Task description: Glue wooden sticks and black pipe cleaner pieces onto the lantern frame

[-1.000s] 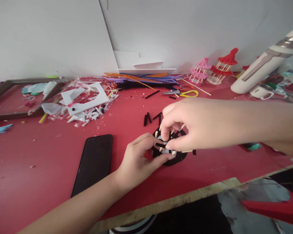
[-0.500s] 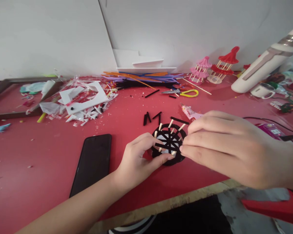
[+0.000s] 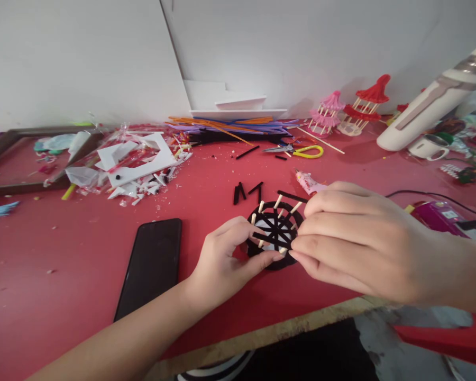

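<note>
A small round black frame (image 3: 277, 264) sits on the red table, with pale wooden sticks standing up around its ring. Black pipe cleaner strips (image 3: 275, 228) cross over its middle like spokes, above a whitish base. My left hand (image 3: 230, 248) grips the frame's left side between thumb and forefinger. At the right side, my right hand (image 3: 353, 241) has its fingers pinched together at the end of a black strip lying across the near sticks. The right fingertips hide the exact contact. Several short black pipe cleaner pieces (image 3: 257, 190) lie just behind the frame.
A black phone (image 3: 150, 264) lies left. Behind are yellow-handled scissors (image 3: 307, 151), a glue gun (image 3: 307, 182), a pipe cleaner bundle (image 3: 238, 127) and foam scraps (image 3: 143, 164). Pink (image 3: 326, 114) and red (image 3: 367, 106) pagoda models, a white flask (image 3: 428, 103) and a mug (image 3: 428, 148) stand right.
My right hand has shifted slightly, its fingertips lower and a little to the left at the frame's edge. The left hand keeps its grip; the frame stays in place.
</note>
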